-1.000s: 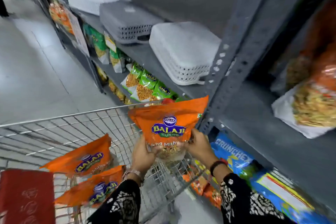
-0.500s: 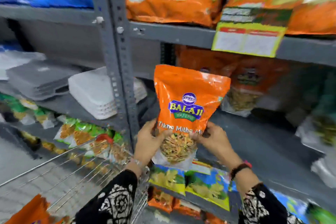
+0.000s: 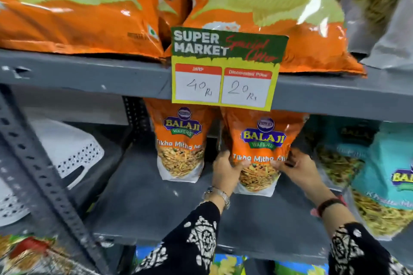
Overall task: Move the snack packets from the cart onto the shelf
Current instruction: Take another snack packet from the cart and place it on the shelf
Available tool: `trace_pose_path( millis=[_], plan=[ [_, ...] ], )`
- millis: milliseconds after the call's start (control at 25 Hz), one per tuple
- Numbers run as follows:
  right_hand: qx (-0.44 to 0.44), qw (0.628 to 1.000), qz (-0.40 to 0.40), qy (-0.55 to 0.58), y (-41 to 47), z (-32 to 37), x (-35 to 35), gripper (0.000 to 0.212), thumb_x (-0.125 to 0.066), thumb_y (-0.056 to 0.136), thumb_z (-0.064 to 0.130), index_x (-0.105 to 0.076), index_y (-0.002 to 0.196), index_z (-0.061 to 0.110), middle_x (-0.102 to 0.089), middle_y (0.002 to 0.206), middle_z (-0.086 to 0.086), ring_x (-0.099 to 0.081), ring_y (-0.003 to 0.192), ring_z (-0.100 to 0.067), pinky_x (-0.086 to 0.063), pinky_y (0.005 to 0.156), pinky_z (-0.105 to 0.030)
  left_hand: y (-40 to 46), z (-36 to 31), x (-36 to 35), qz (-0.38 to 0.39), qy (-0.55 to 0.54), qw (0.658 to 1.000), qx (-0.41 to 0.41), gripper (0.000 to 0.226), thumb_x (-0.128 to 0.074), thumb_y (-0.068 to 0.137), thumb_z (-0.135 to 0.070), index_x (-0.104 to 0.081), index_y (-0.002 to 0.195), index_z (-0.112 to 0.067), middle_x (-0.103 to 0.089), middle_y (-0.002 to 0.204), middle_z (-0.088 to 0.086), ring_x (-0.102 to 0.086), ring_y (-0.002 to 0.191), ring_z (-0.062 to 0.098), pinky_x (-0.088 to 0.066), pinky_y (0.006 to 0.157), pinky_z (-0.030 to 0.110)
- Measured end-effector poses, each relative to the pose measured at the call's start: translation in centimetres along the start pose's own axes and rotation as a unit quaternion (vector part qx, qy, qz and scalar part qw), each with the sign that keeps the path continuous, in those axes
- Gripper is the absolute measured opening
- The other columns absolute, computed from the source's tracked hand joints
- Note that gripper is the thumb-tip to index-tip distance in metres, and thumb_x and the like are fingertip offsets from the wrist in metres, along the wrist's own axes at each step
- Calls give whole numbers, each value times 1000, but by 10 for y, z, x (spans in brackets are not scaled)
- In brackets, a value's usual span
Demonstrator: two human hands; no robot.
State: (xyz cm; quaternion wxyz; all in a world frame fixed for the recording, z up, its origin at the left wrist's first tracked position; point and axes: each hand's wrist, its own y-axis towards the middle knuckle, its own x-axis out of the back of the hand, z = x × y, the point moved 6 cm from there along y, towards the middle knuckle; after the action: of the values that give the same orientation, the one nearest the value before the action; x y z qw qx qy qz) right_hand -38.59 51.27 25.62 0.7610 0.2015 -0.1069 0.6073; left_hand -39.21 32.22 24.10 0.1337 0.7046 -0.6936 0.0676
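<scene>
An orange foil snack packet [image 3: 257, 152] was gripped upright by left hand [image 3: 225, 172] and right hand [image 3: 299, 169] on the grey metal shelf [image 3: 145, 203], hemmed between a matching orange packet [image 3: 181, 140] and teal packets [image 3: 384, 174].

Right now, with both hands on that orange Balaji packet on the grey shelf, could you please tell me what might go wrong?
The tall orange Balaji packet might topple forward once the left hand and right hand let go. It may also nudge the matching orange packet beside it. Its top sits behind the yellow price card, which could get knocked.
</scene>
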Motion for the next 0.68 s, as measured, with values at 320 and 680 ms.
trace_pose_path(
  millis=[320,680],
  plan=[
    [-4,999,6,38,32,-46,-9,34,-65,78,6,-53,110,10,-61,113,-9,-58,99,-20,-43,89,-35,28,25,-35,-23,-4,1000,-18,48,-65,74,0,-45,118,-1,-51,126,17,-48,117,28,-38,98,32],
    [21,988,-140,69,-70,-22,-43,47,-59,82,3,-43,126,11,-51,124,-5,-48,120,-24,-36,101,-36,-45,43,31,-81,22,995,-56,57,-65,76,-1,-43,127,-8,-50,132,15,-47,121,27,-38,103,38]
  ],
)
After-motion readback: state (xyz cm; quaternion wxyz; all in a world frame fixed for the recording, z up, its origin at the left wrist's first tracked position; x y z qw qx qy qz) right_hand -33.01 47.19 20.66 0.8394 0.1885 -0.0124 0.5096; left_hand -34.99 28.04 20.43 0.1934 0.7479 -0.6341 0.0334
